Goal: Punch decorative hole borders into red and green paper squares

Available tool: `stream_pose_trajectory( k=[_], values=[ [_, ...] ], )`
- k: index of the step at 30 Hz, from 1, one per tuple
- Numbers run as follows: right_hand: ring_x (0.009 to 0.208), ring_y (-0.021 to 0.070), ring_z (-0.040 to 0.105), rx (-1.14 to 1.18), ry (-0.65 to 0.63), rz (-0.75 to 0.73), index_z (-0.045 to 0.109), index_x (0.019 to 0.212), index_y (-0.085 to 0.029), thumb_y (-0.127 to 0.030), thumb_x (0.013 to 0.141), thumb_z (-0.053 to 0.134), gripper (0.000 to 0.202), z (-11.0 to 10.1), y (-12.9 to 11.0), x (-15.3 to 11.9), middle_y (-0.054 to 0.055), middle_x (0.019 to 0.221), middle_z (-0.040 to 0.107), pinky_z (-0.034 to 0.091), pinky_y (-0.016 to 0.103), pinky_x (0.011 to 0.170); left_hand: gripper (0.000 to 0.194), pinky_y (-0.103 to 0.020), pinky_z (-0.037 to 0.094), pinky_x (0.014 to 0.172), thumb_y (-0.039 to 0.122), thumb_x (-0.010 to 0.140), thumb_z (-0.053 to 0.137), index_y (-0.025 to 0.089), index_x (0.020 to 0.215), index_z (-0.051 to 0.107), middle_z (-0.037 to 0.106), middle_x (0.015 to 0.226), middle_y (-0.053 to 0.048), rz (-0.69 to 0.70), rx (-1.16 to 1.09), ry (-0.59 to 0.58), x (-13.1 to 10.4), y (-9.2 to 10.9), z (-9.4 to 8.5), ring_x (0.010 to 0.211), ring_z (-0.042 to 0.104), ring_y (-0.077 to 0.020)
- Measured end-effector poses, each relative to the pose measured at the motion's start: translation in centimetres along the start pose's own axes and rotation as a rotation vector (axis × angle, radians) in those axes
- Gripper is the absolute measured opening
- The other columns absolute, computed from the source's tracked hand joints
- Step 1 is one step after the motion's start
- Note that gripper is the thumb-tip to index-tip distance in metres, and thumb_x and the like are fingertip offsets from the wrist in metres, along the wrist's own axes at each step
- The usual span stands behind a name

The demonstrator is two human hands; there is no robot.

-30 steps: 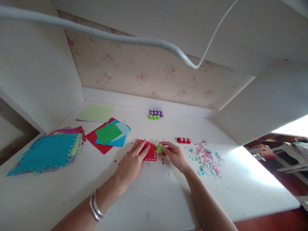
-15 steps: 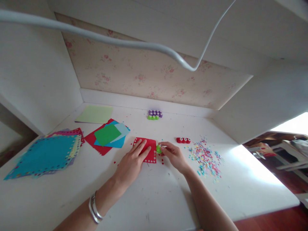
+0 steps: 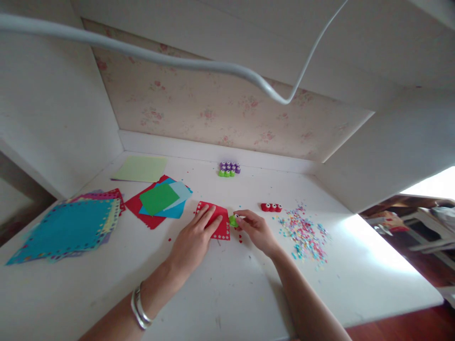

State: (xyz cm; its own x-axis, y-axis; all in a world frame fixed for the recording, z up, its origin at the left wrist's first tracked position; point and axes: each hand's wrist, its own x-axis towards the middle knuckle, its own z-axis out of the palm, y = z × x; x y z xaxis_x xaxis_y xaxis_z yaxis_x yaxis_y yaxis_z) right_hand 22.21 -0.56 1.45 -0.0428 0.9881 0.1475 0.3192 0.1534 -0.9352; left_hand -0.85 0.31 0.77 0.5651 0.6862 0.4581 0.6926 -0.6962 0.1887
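A small red paper sheet (image 3: 221,214) lies on the white table, with little shapes punched along its left, lower and right edges. My left hand (image 3: 194,241) rests flat on it with the fingers stretched out, covering its middle. Between the thumb and fingers of my right hand (image 3: 256,232) is a light green craft punch (image 3: 233,220). The punch stands at the sheet's right edge; whether paper is inside its slot I cannot tell. Tiny red cut-outs (image 3: 241,239) lie just below my right fingertips.
Purple and green punches (image 3: 229,168) stand in rows at the back, and red punches (image 3: 271,207) to the right. Colourful confetti (image 3: 304,232) is scattered farther right. Coloured papers (image 3: 159,199), punched sheets (image 3: 74,222) and pale green paper (image 3: 140,169) lie left. A white cable (image 3: 213,66) crosses above.
The red sheet has turned slightly under my left hand, its upper right corner shifting left and down. The green punch has moved a little left with my right fingers.
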Motion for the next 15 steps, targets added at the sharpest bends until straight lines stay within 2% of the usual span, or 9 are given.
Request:
stream_pose_trajectory(
  k=[15],
  values=[
    [0.065,0.0125,0.060,-0.029,-0.017,-0.030,0.069,0.104,-0.020,-0.039,0.089,0.063,0.025,0.07,-0.03,-0.10,0.003,0.088,0.067,0.049,0.026,0.059,0.058,-0.045,0.044,0.109,-0.004,0.084,0.042,0.018,0.136,0.055,0.046,0.149,-0.014,-0.015,0.004,-0.010,-0.03,0.06,-0.03,0.139,0.040,-0.0298]
  ],
)
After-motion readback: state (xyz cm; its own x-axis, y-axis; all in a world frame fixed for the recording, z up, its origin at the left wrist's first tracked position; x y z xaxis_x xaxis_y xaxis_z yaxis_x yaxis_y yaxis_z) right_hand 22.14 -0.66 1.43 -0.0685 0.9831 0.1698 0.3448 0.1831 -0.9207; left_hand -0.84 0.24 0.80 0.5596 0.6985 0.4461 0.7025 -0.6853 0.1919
